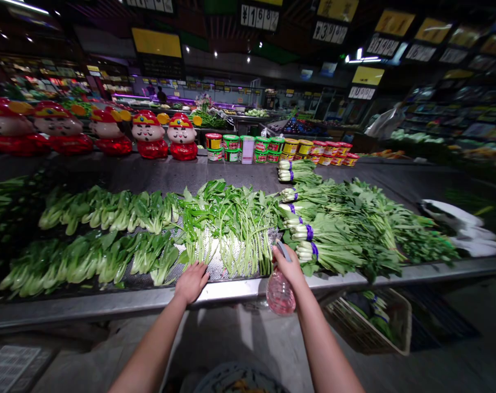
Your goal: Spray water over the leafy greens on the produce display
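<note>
My right hand [289, 268] is wrapped round the neck of a clear pink spray bottle [279, 295] with a grey trigger head. The bottle hangs upright in front of the shelf's metal edge [227, 289]. Over that edge lies my left hand [193, 281], fingers stretched out towards the stem ends of the loose leafy greens [235, 218]. Whether its fingertips touch the stems I cannot tell. Left of these greens, bok choy [117, 256] lies in two rows. To the right are bundles of greens [330, 234] with purple bands round their white stems.
Red figurines [182, 136] and stacked small tubs [268, 148] line the back of the shelf. A white plastic bag [465, 229] lies at the right end. Below stand a crate [379, 322] with vegetables and a round container [240, 379]. Price signs [259, 16] hang overhead.
</note>
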Tool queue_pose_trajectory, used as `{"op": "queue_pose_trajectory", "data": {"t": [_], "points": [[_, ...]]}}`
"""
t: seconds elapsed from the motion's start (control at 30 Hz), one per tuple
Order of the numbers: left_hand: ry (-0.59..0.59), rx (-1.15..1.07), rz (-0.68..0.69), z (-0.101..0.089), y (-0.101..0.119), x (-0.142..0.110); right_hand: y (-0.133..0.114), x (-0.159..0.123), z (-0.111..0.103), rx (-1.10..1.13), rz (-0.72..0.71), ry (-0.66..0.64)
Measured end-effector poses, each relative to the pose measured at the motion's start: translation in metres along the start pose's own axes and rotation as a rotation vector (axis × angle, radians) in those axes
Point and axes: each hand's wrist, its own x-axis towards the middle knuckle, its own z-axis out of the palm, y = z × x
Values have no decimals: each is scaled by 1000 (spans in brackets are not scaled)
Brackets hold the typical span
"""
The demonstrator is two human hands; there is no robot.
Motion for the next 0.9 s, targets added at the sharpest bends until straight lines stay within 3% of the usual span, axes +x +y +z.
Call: {"op": "queue_pose_trajectory", "data": {"t": [0.23,0.4,0.53,0.9], "points": [[7,-7,1,1,0,0,-29,-9,-8,51,-95,-63],[10,-3,-2,1,0,-1,-44,-7,-4,60,-121,-160],[6,-10,-3,1,1,-1,-51,-2,1,55,-130,-146],[0,-15,-12,-1,2,-2,-41,10,18,-25,-94,-118]]}}
